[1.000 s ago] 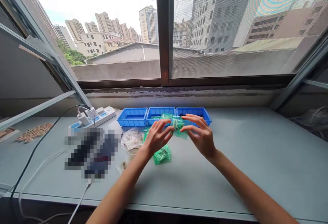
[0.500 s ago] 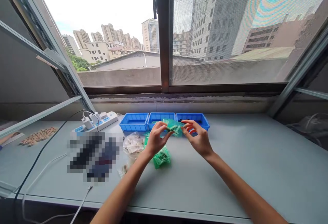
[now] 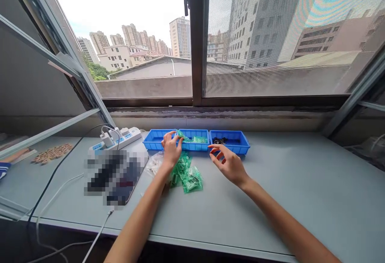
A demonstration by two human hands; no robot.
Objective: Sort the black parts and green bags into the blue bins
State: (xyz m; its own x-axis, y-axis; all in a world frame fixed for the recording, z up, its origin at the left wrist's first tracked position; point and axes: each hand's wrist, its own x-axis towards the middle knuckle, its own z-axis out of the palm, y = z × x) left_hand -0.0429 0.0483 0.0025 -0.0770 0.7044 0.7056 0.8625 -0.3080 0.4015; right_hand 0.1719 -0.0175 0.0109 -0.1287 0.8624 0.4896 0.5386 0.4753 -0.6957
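Observation:
My left hand (image 3: 172,149) pinches a small green packet (image 3: 181,134) over the left part of the middle blue bin (image 3: 197,146). Another green packet (image 3: 200,139) lies inside that bin. My right hand (image 3: 228,163) hovers in front of the right blue bin (image 3: 237,149), fingers curved and apart, holding nothing. Small black parts (image 3: 220,140) lie in the right bin. A heap of green packets (image 3: 192,179) rests on the table between my forearms. Beside my left wrist is a clear plastic bag (image 3: 154,163), partly hidden.
The left blue bin (image 3: 153,145) adjoins the middle one. A white power strip (image 3: 129,136) with plugs and cables stands at the left, behind a partly blurred dark device (image 3: 136,174). Small wooden pieces (image 3: 51,153) lie farther left. A window frame (image 3: 197,46) rises behind.
My left hand has moved left, toward the bins, with a green packet. My right hand has let go of the green plastic and now stands apart. The view has shifted slightly.

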